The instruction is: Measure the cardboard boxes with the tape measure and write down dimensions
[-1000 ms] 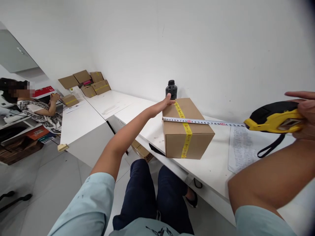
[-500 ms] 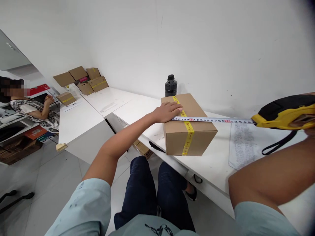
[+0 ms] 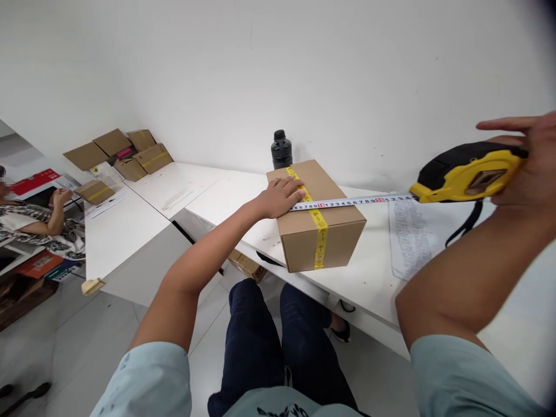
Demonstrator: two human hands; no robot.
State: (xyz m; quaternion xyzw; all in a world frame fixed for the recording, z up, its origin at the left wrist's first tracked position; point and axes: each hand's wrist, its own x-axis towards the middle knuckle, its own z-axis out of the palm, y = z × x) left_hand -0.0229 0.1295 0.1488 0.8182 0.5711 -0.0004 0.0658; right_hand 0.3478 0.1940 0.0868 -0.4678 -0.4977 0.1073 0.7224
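Note:
A closed cardboard box (image 3: 328,243) with yellow printed tape over its top and front stands on the white table. My left hand (image 3: 280,198) lies on the top at its left edge, fingers extended across the cardboard, pinning the end of the measuring blade (image 3: 347,202); the blade's first numbers are hidden beneath it. The blade runs taut across the box top to the yellow and black tape measure (image 3: 469,174) on the right. My right hand (image 3: 532,159) grips the case from behind, one finger pointing out above it. A black strap hangs from the case.
A dark bottle (image 3: 281,149) stands behind the box by the wall. A handwritten sheet (image 3: 408,240) lies right of the box. More cardboard boxes (image 3: 152,157) sit on the far-left table (image 3: 125,226), where another person (image 3: 43,223) sits. A carton (image 3: 247,265) is under the table.
My view has turned slightly right, so the scene shifts left. The tape measure case is somewhat nearer the box, with less blade showing, and my right hand has come into view.

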